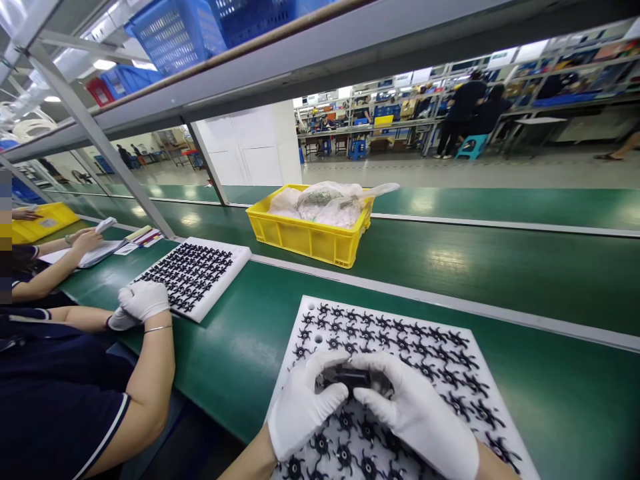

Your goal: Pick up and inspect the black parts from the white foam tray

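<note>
My left hand (310, 403) and my right hand (415, 413), both in white gloves, meet in front of me with their fingers curled. Between them they grip a small black cylindrical part (354, 378); the fingers cover its ends. Both hands are above a white board (289, 363) that carries rows of black wheels with curved blades, each with a small hub in the middle. Two round holes show near the board's far left corner. My hands and forearms hide part of the rows.
A yellow crate (305, 243) with plastic bags stands beyond the board on the green bench (240, 353). At left, a co-worker's gloved hands (143, 303) rest by a second white board (217, 290) of black wheels. A shelf (240, 73) with blue baskets spans overhead.
</note>
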